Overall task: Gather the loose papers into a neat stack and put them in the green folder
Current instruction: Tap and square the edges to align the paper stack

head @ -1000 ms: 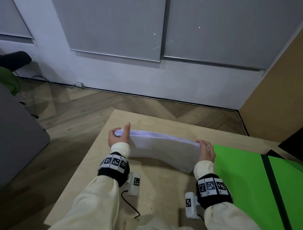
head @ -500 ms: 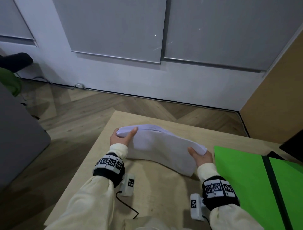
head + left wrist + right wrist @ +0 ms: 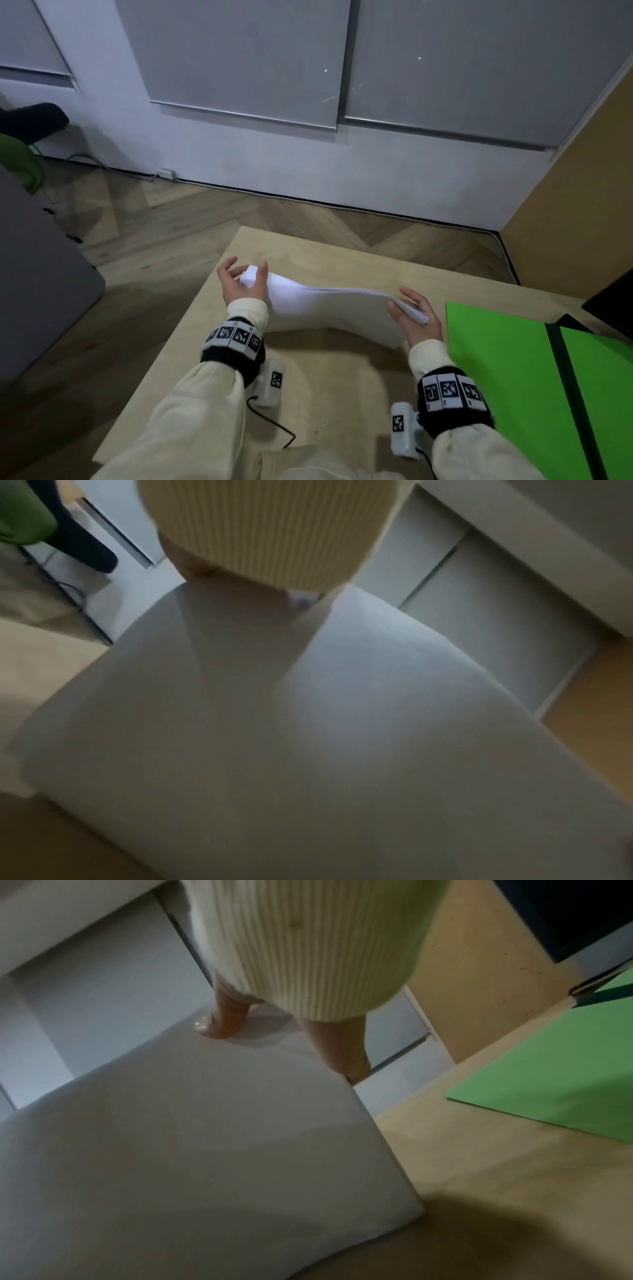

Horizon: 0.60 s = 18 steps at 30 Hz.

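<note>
A thick stack of white papers [image 3: 329, 315] stands bowed on its long edge on the wooden table [image 3: 325, 394]. My left hand [image 3: 243, 284] curls round its raised left end, thumb on the near side and fingers behind. My right hand [image 3: 414, 315] pinches the lower right end between thumb and fingers. The green folder [image 3: 496, 359] lies open and flat just right of that hand, with a black spine [image 3: 568, 394]. In the left wrist view the papers [image 3: 308, 723] hide most of the hand. The right wrist view shows the papers [image 3: 205, 1150], my thumb [image 3: 222, 1023] on them and the folder [image 3: 565, 1069].
The table's left edge [image 3: 191, 329] runs close to my left hand, with wooden floor beyond it. A grey sofa [image 3: 34, 274] stands at far left. A dark object [image 3: 609, 301] sits behind the folder at the right edge. A brown panel [image 3: 582, 188] rises at back right.
The stack stood on edge, tipped its face toward me, and now shows its top edge again. Its left end has risen and curled, and my right hand has dropped lower.
</note>
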Each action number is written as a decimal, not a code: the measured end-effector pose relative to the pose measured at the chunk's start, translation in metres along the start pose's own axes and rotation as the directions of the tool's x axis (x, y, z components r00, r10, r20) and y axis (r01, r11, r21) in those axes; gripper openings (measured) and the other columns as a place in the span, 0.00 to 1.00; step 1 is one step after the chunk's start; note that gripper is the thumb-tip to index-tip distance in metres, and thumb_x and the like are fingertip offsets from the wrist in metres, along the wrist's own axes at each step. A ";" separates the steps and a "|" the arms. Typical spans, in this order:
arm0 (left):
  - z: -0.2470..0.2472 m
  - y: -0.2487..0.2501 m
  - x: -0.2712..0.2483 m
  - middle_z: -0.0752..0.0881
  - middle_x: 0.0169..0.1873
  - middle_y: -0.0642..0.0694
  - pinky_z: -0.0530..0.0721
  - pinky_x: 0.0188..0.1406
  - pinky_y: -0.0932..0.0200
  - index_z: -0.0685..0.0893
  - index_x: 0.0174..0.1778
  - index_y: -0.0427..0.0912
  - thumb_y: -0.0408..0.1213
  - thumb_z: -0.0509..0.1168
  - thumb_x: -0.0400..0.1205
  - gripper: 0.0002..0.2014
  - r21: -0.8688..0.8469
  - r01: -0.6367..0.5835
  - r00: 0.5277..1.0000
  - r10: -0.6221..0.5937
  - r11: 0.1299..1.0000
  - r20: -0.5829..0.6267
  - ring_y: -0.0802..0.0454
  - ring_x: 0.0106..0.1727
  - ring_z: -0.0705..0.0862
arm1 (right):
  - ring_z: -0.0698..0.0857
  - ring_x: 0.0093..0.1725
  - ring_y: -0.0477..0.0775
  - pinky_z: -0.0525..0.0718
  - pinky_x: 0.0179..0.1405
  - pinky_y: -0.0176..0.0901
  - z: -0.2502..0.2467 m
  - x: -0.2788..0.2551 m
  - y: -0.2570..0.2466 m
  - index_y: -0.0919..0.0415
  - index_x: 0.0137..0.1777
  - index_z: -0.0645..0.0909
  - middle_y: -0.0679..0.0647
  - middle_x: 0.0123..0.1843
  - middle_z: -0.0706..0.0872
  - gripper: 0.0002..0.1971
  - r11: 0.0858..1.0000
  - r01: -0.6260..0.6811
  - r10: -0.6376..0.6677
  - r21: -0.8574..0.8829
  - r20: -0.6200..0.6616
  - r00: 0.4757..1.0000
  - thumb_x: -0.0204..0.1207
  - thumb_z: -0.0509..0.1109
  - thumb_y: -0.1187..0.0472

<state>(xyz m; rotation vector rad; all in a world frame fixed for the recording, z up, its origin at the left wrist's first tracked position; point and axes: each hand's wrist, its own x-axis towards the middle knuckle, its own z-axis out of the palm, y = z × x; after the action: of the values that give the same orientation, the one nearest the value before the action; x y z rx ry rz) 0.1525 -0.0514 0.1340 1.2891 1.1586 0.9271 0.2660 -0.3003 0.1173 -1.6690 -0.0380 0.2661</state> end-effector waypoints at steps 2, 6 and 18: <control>0.003 0.005 0.002 0.79 0.50 0.50 0.72 0.55 0.62 0.77 0.63 0.44 0.46 0.75 0.70 0.26 -0.010 0.041 0.999 -0.041 0.999 -0.017 0.46 0.60 0.81 | 0.81 0.46 0.52 0.80 0.45 0.35 0.004 0.001 -0.006 0.66 0.56 0.85 0.56 0.45 0.85 0.13 0.998 -0.022 0.020 -0.058 -0.034 0.999 0.71 0.75 0.68; 0.005 0.001 -0.002 0.81 0.53 0.46 0.71 0.56 0.64 0.81 0.57 0.42 0.47 0.76 0.69 0.24 0.075 -0.039 0.994 0.032 0.996 0.103 0.47 0.59 0.79 | 0.79 0.46 0.53 0.73 0.47 0.41 0.007 0.002 -0.018 0.73 0.55 0.83 0.59 0.45 0.82 0.13 0.996 -0.090 0.087 -0.019 -0.122 0.989 0.72 0.74 0.67; -0.001 0.005 -0.006 0.77 0.67 0.44 0.72 0.72 0.57 0.69 0.71 0.48 0.45 0.80 0.64 0.41 0.109 -0.004 0.982 -0.017 0.994 0.190 0.48 0.66 0.76 | 0.80 0.51 0.55 0.78 0.47 0.39 0.000 0.006 -0.004 0.65 0.63 0.80 0.62 0.55 0.85 0.24 0.975 -0.197 0.190 -0.105 -0.079 0.979 0.67 0.79 0.65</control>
<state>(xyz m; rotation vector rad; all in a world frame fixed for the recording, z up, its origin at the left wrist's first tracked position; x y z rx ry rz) 0.1504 -0.0563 0.1393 1.4290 1.0736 0.7258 0.2726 -0.2991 0.1204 -1.7949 0.1655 0.3588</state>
